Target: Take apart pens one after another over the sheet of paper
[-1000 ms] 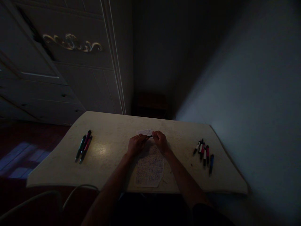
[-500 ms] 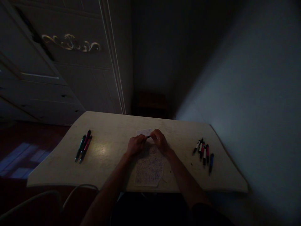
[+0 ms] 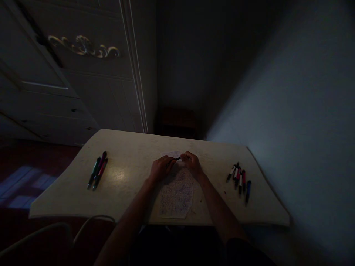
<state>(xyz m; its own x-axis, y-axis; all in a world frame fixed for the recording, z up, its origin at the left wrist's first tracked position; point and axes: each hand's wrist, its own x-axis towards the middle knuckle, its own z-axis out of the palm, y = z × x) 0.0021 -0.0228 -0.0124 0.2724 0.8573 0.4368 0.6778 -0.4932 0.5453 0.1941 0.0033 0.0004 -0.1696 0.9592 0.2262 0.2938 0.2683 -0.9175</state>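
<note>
The person's two bare hands meet over the upper part of a sheet of pale paper densely covered in small dark marks (image 3: 176, 197), which lies on a pale, worn counter with curved edges (image 3: 133, 199). Both forearms come up from the near edge and converge: the left slants forward and rightward, the right forward and leftward, with a dark sleeve (image 3: 244, 251) visible near the right elbow.

The left hand (image 3: 161, 168) is closed, back upward, its fingers curled around one end of a slim, dark, stick-shaped pen (image 3: 178, 159). The right hand (image 3: 192, 164) bends inward at the wrist, with thumb and fingertips pinched on the pen's other end. The pen lies nearly level between the hands, tilted slightly up toward the right, above the paper; only a short middle stretch shows.

Well to the left of the hands, three slender pens in green, purple and pinkish red (image 3: 97, 170) lie side by side. Well to the right is a cluster of white, pink and black pens (image 3: 237, 178), with a dark blue pen (image 3: 248, 193) just beside it.
</note>
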